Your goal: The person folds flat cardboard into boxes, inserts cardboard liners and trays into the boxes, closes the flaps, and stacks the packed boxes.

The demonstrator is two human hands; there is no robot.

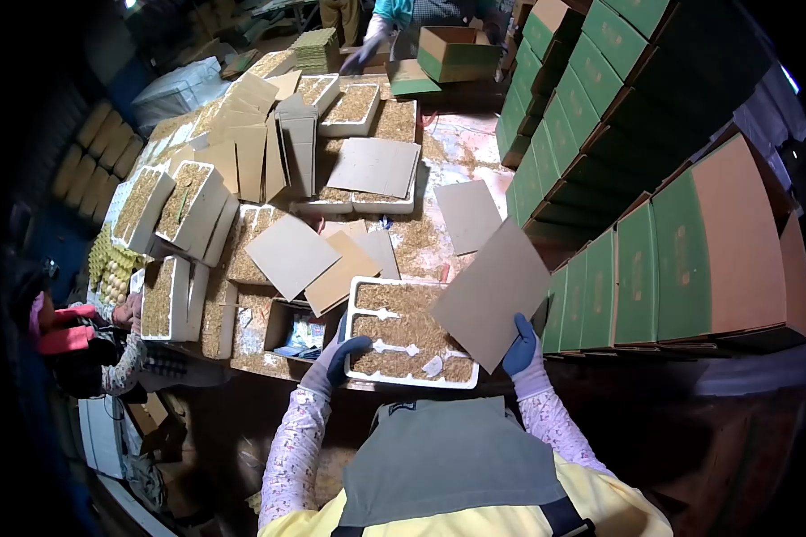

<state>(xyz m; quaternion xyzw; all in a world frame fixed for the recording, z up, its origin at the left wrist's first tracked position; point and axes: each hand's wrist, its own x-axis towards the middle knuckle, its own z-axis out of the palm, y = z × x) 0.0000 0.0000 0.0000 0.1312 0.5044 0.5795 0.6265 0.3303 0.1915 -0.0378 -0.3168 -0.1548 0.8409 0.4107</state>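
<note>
My left hand, in a blue glove, grips the left edge of a white foam tray filled with brown husk-like material. White strips and a small pale scrap lie on that filling. In my right hand, also gloved in blue, a grey-brown cardboard sheet is held by its lower right edge, tilted over the tray's right side. Left of the tray, a white sheet and a tan sheet overlap on the table.
Green and brown cartons stand in rows and tall stacks on the right. More filled foam trays and cardboard sheets cover the table. Across it, a person's gloved hand shows near an open box. Another person is at left.
</note>
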